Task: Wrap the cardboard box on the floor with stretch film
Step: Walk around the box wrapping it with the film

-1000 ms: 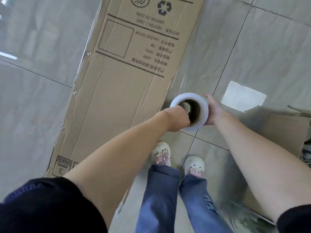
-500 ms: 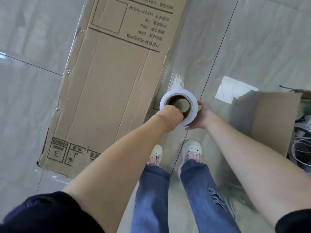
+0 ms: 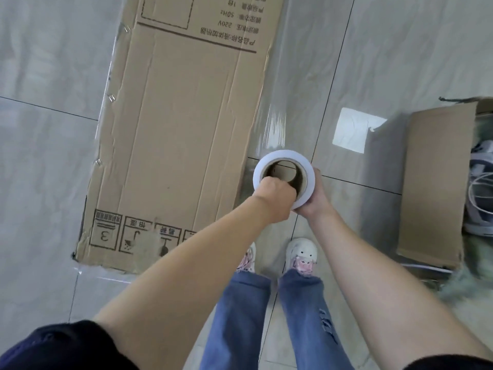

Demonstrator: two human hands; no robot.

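A long flat cardboard box [image 3: 181, 124] with printed text and handling symbols lies on the tiled floor, running from the top to the lower left. I hold a white roll of stretch film [image 3: 306, 166] upright beside the box's right edge. My left hand [image 3: 274, 194] grips the roll's near rim, fingers hooked into the brown core. My right hand [image 3: 316, 200] holds the roll from its far right side, mostly hidden behind it. A clear sheet of film [image 3: 274, 124] stretches from the roll up along the box's right side.
An open cardboard carton [image 3: 437, 182] stands at the right with shoes and white cable inside. My two feet in white shoes [image 3: 301, 253] stand just below the roll. A bright reflection [image 3: 357, 132] lies on the glossy tiles.
I have stepped back along the box, so its lower end with the handling symbols has come into view. The roll has travelled with both hands, and more film is drawn out.
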